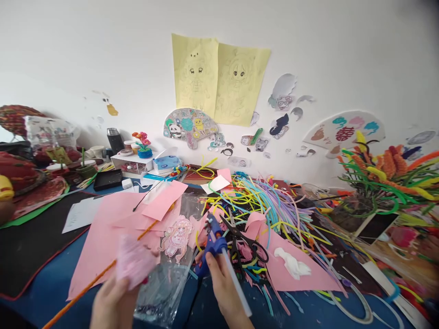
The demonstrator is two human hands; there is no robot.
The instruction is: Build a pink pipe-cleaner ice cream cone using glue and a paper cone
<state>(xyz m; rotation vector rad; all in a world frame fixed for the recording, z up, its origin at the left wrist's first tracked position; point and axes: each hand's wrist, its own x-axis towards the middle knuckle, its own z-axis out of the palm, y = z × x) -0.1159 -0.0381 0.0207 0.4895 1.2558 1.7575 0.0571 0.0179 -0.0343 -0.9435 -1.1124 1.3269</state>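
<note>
My left hand is at the bottom left, closed on a blurred pink folded paper piece. My right hand grips a blue hot glue gun with a white glue stick sticking out of its back; the nozzle points up and away. Black scissors lie just right of the glue gun on pink paper sheets. A cut-out cartoon girl figure rests between my hands, above a clear plastic bag.
A heap of coloured pipe cleaners covers the table's middle right. A crumpled white tissue lies on pink paper. A vase of pipe-cleaner flowers stands at right. Boxes, a tissue pack and a black tray sit by the wall.
</note>
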